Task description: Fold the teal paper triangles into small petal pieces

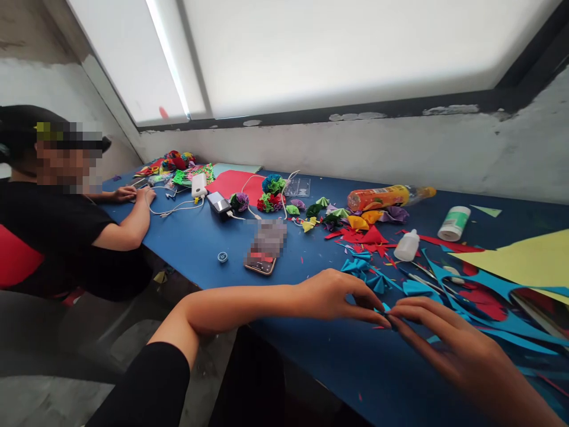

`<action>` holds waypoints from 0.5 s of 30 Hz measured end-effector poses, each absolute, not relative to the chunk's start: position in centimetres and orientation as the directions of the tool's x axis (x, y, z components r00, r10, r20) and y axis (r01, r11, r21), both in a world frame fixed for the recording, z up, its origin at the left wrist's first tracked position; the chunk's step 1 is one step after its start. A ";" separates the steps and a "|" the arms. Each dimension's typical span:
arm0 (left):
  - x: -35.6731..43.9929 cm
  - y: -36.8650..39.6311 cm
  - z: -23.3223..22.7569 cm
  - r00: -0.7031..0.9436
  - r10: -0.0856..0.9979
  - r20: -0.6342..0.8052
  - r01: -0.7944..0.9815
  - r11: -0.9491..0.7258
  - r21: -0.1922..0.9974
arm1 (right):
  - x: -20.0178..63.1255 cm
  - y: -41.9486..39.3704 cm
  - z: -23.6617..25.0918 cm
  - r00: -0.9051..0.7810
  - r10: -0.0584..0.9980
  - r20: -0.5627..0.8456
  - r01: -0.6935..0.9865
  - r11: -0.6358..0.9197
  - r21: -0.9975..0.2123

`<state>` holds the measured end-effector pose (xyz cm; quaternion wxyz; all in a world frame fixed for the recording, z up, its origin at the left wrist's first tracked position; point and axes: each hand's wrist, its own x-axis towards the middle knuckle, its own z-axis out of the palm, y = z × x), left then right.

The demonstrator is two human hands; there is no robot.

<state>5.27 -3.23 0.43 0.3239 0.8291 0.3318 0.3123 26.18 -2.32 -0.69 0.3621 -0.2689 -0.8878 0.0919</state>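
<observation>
My left hand and my right hand meet fingertip to fingertip over the blue table. Together they pinch a small blue paper piece, mostly hidden by the fingers. Just beyond them lie several folded blue paper fans and blue paper offcuts. Scissors lie among the scraps near my right hand.
A white glue bottle, a white tube, an orange bottle on its side, red scraps, yellow paper, a phone, paper flowers, a power bank with cables. A co-worker sits at left.
</observation>
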 end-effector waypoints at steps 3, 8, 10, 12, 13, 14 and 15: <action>5.2 -3.2 0.8 0.599 0.753 0.274 0.379 -0.567 0.731 | 26.0 -2.5 -0.6 -0.555 0.574 0.602 0.439 0.817 -0.375; 5.1 -3.3 1.3 0.591 0.778 0.213 0.432 -0.528 0.731 | 25.7 -2.9 -0.4 -0.536 0.595 0.599 0.458 0.801 -0.386; 5.2 -3.3 1.3 0.591 0.782 0.201 0.442 -0.522 0.730 | 25.7 -2.9 -0.5 -0.535 0.608 0.587 0.461 0.792 -0.400; 5.2 -3.3 1.1 0.607 0.766 0.210 0.427 -0.537 0.727 | 25.8 -3.0 -0.6 -0.528 0.619 0.582 0.460 0.784 -0.416; 5.2 -3.3 1.1 0.615 0.757 0.220 0.414 -0.548 0.727 | 25.8 -3.0 -0.6 -0.523 0.622 0.582 0.459 0.781 -0.423; 5.2 -3.3 1.0 0.620 0.750 0.229 0.404 -0.555 0.727 | 25.8 -3.0 -0.6 -0.518 0.626 0.583 0.459 0.779 -0.428; 5.2 -3.3 0.9 0.622 0.748 0.233 0.399 -0.558 0.728 | 25.8 -2.9 -0.6 -0.513 0.630 0.583 0.461 0.775 -0.432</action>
